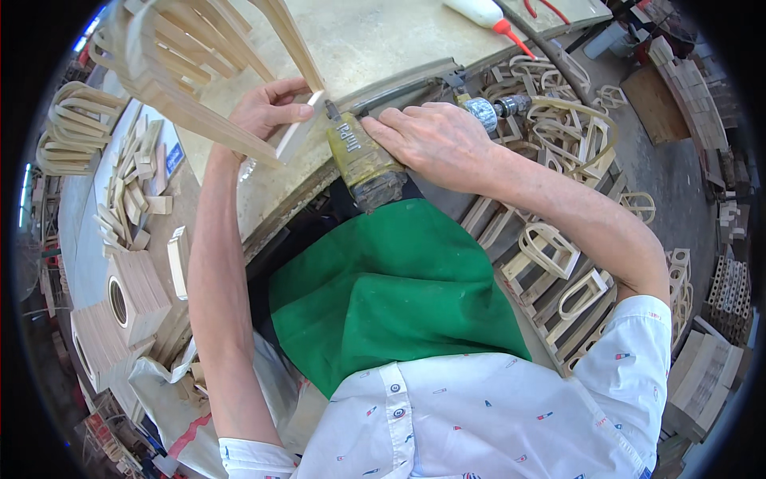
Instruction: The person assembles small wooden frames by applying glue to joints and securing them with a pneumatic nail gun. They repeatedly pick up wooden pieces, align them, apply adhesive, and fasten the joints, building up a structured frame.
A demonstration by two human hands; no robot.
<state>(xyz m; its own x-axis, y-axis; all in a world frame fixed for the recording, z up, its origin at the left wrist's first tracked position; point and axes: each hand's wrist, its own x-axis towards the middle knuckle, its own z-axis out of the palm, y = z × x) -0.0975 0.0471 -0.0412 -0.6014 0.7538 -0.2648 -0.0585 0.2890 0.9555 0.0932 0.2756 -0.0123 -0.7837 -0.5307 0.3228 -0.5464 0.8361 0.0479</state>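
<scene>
A U-shaped bent-wood frame [211,120] stands on the workbench at the upper left, its two ends toward me. My left hand [270,113] is closed around a small flat wooden piece [298,132] that spans those ends, thumb on top. In my right hand [437,148] is a worn yellow-green nail gun [351,156], with its nose at or very near the wooden piece's far end; whether they touch I cannot tell. A silvery-wrapped fitting [481,113] joins the gun to a yellowish air hose [610,144].
More bent frames [80,124] stack at the far left, beside loose wood blocks [132,191] and thick pieces with round holes [136,295]. Finished-looking frames [550,247] lie heaped at my right. A white bottle with a red tip [481,11] lies on the bench's far side.
</scene>
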